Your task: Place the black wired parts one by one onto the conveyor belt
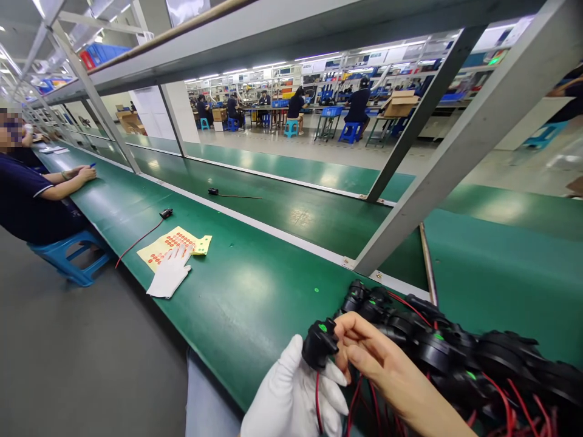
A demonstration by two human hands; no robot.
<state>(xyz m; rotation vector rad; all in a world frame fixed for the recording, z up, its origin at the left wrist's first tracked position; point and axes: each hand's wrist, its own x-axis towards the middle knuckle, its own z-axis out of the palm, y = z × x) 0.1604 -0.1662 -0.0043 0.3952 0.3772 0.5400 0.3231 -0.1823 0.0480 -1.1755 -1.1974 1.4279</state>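
In my white-gloved left hand [291, 388] is a black plastic part [319, 346] with a green sticker on top and a red-and-black wire hanging down. The gloved thumb and fingers close around its lower body. My bare right hand [364, 352] is against the part's right side, its fingers loosely bent and apart; the exact fingertip contact is partly hidden. Beside and beneath my right forearm lies a pile of similar black parts [437, 349], several with green stickers and red wires.
A white glove [170, 273] lies on a yellow sheet [152, 246] of red round stickers with a small green-dotted piece. Single wired black parts [166, 213] lie farther along the green bench [237, 303]. Grey shelf posts [455, 145] rise behind. A co-worker [31, 188] sits at left.
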